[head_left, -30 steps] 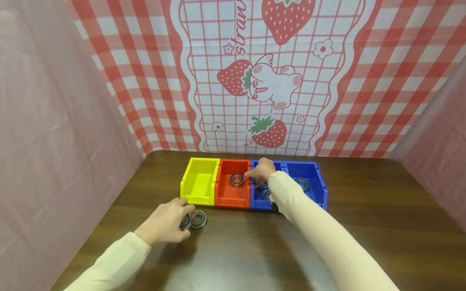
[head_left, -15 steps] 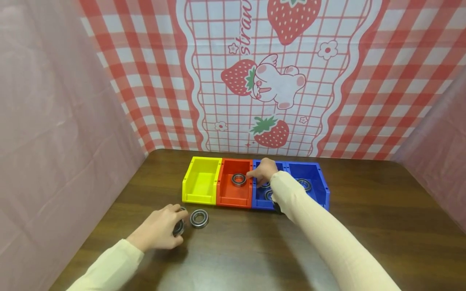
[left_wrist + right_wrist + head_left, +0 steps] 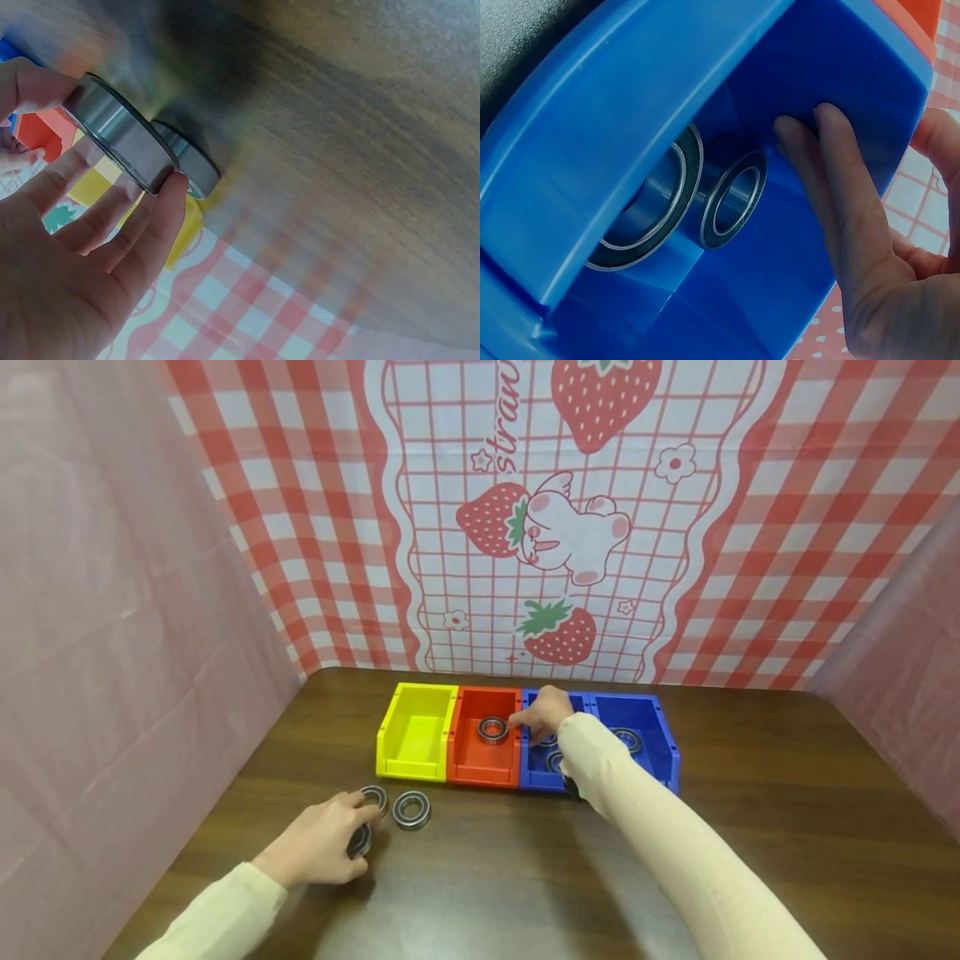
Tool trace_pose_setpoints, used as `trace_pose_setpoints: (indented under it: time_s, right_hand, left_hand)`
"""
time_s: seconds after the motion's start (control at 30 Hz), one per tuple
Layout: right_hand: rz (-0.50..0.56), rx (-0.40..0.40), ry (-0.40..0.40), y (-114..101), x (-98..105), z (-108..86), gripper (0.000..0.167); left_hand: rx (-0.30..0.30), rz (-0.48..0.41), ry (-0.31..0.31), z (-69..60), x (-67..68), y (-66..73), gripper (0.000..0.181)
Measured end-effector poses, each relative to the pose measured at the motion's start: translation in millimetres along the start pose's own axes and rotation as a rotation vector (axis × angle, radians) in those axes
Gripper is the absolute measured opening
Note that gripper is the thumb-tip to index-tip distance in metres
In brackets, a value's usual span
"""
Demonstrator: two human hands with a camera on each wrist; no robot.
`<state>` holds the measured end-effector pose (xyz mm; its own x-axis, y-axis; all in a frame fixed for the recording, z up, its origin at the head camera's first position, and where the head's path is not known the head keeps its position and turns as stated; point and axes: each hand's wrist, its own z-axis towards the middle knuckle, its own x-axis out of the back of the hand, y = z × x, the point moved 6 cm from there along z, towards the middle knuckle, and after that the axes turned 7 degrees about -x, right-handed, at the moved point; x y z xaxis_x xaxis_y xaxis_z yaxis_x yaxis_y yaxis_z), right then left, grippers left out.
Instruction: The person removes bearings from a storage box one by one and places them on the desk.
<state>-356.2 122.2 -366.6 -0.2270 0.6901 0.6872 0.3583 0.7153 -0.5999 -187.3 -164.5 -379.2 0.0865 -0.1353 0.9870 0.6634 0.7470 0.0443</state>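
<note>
Low over the table at the front left, my left hand [image 3: 318, 839] pinches a ball bearing [image 3: 120, 131] between thumb and fingertips, tilted on edge in the left wrist view. Just beyond it, partly behind the fingers, lies a second bearing [image 3: 373, 796]. A third bearing [image 3: 412, 825] lies flat to its right. At the row of bins, my right hand [image 3: 545, 708] grips the left side wall of the inner blue bin [image 3: 877, 67], two fingers [image 3: 847, 165] inside against the wall and another digit beyond its edge. Below these fingers sit two bearings [image 3: 757, 180], one partly behind the front lip.
Left of the inner blue bin stand a red bin [image 3: 483, 771] with one bearing [image 3: 492, 741] and a yellow bin [image 3: 412, 768] showing bare inside. The outer blue bin [image 3: 663, 752] holds a bearing [image 3: 636, 742]. A checked strawberry cloth [image 3: 480, 635] hangs behind the table.
My left hand has drawn back to the left and toward me with a bearing in its fingers, uncovering another bearing behind it. My right hand stays at the blue bin.
</note>
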Motion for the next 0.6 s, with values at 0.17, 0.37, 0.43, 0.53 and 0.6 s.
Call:
trace_pose_setpoints:
  time_s: [0.17, 0.37, 0.43, 0.53, 0.6]
  right_hand:
    - [-0.006, 0.014, 0.006, -0.5, -0.6, -0.2, 0.044]
    - [-0.018, 0.028, 0.013, -0.6, -1.2, 1.3, 0.039]
    - [-0.023, 0.03, 0.017, -0.5, -1.0, 1.6, 0.039]
    - [-0.029, 0.033, 0.02, -0.4, -0.7, 1.9, 0.039]
    - [-0.028, 0.031, 0.019, -0.5, -0.4, 2.0, 0.039]
  left_hand:
    - [-0.004, -0.002, -0.003, -1.7, -2.4, 0.2, 0.039]
    - [0.005, -0.001, -0.018, -3.6, -5.9, 1.0, 0.042]
    - [0.007, -0.003, -0.02, -3.9, -6.6, 1.0, 0.042]
    - [0.011, -0.007, -0.023, -4.2, -7.6, 0.4, 0.043]
    - [0.012, -0.012, -0.025, -4.4, -8.3, 0.1, 0.043]
